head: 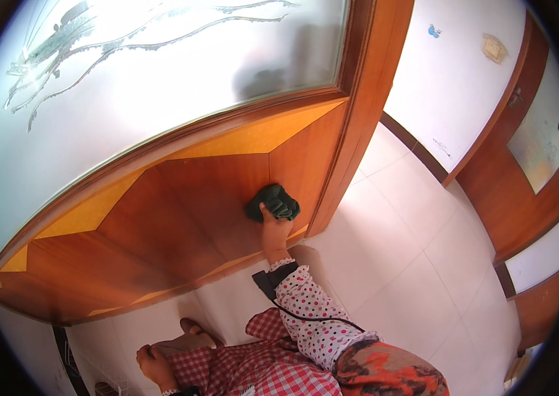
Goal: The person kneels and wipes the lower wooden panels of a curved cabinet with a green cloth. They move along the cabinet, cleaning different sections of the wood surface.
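Note:
My right hand (275,232) is shut on a bunched dark green cloth (273,202). The cloth lies against the lower wooden panel (185,208) of a partition or door, close to its right-hand frame post (353,133). At the lower left, my left hand (154,366) is beside the red checked apron (264,364) over my lap. Its fingers look curled, and what lies inside them cannot be made out. Above the wood is a frosted glass pane (160,79) with an etched pattern.
Pale floor tiles (403,237) stretch to the right. Beyond them are a white wall (452,74) with a dark baseboard (413,143) and a wooden door (497,198) with a glass insert. A wire rack (111,378) stands at the lower left. A black cable (314,319) runs along my right sleeve.

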Action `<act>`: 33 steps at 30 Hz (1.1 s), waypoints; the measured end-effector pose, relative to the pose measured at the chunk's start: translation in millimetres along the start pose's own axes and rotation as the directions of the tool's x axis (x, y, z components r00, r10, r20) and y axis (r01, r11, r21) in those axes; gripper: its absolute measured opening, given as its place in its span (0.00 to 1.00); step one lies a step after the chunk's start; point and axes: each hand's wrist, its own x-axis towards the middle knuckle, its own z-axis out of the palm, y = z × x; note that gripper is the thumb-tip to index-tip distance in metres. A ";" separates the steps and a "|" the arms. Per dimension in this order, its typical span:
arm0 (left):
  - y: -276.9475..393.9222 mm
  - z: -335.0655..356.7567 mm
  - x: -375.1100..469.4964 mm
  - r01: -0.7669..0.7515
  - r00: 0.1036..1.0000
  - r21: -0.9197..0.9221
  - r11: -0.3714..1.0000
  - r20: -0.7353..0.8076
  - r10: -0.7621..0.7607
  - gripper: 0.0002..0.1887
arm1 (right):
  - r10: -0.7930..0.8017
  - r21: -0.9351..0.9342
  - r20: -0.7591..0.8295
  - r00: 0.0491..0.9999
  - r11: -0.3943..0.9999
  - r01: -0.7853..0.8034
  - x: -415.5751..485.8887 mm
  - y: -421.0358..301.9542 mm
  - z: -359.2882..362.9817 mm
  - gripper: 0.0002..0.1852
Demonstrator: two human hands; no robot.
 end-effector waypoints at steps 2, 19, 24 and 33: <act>-6.9 5.2 1.4 -0.005 1.000 -0.006 1.000 0.023 0.005 0.12 | -0.017 0.054 -0.003 1.000 0.998 0.017 2.4 -6.6 -1.6 0.13; 315.7 -137.9 161.8 -0.842 0.477 0.155 0.517 -0.236 0.847 0.19 | -0.179 -0.148 -0.074 0.981 0.975 0.167 31.3 15.3 -12.2 0.13; 410.5 -140.5 182.1 -0.944 0.126 0.298 0.143 -0.076 0.989 0.28 | 0.271 -0.115 -0.254 0.928 0.945 -0.308 24.2 52.3 -50.0 0.19; 464.8 -111.1 214.2 -0.901 -0.235 0.341 -0.268 0.135 0.962 0.37 | -0.028 0.194 -0.017 0.999 0.980 0.031 48.2 -68.7 13.4 0.15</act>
